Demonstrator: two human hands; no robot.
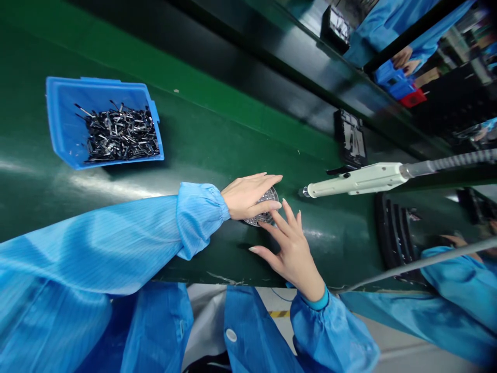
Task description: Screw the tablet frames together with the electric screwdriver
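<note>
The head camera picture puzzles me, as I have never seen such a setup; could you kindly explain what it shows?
The camera sits on a worker's head and looks down at their two hands in blue sleeves. The left hand lies flat on a round perforated metal disc on the green belt. The right hand touches the disc's edge with its fingertips. A blue bin of small dark metal parts stands to the left. A white power screwdriver hangs to the right. Other workers in blue sit nearby.

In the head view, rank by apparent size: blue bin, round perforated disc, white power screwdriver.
1. Blue bin
2. Screwdriver, long but slim
3. Disc, partly hidden under the left hand, so unsure
</note>
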